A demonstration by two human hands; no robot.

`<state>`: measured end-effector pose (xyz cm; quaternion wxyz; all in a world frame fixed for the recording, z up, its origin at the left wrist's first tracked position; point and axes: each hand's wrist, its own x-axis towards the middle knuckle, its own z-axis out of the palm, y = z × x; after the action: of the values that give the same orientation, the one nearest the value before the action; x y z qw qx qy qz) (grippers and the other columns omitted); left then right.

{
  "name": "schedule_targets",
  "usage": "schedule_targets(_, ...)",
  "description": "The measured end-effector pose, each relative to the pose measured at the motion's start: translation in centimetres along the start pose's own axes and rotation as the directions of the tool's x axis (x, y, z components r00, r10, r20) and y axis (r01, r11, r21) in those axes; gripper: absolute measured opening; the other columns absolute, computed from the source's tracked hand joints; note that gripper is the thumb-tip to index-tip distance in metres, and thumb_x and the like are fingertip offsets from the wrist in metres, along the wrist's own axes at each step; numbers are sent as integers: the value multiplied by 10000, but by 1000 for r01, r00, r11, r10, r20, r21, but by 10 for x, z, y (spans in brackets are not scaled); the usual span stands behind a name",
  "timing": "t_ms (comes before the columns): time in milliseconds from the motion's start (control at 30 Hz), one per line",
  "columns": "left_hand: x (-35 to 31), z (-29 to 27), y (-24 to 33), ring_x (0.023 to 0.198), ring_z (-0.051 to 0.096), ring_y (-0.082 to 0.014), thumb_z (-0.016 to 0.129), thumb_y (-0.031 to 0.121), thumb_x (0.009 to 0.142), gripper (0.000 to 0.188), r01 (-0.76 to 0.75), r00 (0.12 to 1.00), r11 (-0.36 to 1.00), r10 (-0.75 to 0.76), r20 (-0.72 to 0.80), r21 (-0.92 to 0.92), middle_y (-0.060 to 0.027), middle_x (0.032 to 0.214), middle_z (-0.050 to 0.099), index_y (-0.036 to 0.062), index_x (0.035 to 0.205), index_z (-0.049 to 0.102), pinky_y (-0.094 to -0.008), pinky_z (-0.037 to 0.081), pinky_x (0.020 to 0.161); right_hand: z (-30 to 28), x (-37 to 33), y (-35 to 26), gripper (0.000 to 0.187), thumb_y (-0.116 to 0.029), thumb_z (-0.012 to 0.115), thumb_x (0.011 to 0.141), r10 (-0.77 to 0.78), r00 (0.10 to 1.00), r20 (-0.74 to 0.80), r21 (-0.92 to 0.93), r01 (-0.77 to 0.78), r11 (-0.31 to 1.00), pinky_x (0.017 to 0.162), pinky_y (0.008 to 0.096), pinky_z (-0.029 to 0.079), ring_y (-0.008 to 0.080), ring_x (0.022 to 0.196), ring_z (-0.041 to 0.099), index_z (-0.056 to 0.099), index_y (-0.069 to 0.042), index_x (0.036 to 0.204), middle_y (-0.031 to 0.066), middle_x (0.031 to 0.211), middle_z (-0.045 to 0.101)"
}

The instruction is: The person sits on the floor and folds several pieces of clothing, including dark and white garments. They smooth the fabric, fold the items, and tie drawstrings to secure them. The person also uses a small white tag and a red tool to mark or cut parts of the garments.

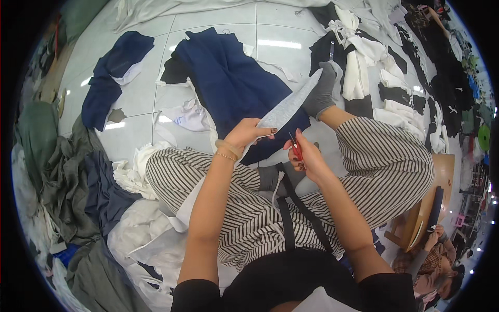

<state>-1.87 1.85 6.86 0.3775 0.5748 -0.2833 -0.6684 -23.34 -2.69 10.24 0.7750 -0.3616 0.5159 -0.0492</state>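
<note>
My left hand (248, 134) is closed on the near end of a pale grey fabric strip (292, 106). The strip stretches up and right to my grey-socked foot (321, 91), where it seems to pass around the toes. My right hand (307, 156), just right of the left one, grips small thread snips (296, 147) with red handles, blades pointing up near the strip. Beneath and beyond my hands, a navy fabric piece (226, 78) lies flat on the tiles. Whether the snips' blades touch the strip is unclear.
A second navy piece (112, 78) lies far left. White and black cloth bundles (358, 73) spread at far right. Grey-green fabric (73, 171) and white cloth (140, 234) pile up at left. By a wooden table (444, 171), another person (436, 260) sits at lower right.
</note>
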Motion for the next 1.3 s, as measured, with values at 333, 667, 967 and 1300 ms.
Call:
schedule_targets(333,-39,12,-12,741,614,-81,737,60,788,738,-239,961,971,239,-141,19,-102,925,707,69,1430,373,-204,438,575,11,-4,-3,510,-516,468,964,3,1000,20,-208,1,978,423,238,206,66,430,291,540,-83,703,-54,519,370)
schedule_targets(667,-42,19,-12,896,667,-121,700,16,790,670,-297,939,953,303,-163,57,-114,975,719,60,1394,414,-243,495,781,25,6,-5,482,-476,544,909,-57,998,-12,-254,52,966,423,242,193,59,428,298,548,-72,646,-55,503,358)
schedule_targets(967,-40,24,-17,817,644,-135,711,42,776,633,-345,903,919,380,-200,190,-100,915,714,80,1354,454,-271,484,777,27,4,-6,488,-481,560,898,-37,998,-54,-264,22,964,430,246,198,62,431,304,542,-75,628,-55,500,356)
schedule_targets(1300,-52,13,-15,906,640,-109,705,-14,796,639,-276,944,946,300,-136,172,-105,991,704,58,1370,435,-248,492,828,32,5,-2,465,-439,589,914,-50,998,-24,-300,41,953,424,244,214,60,429,314,523,-97,606,-62,494,363)
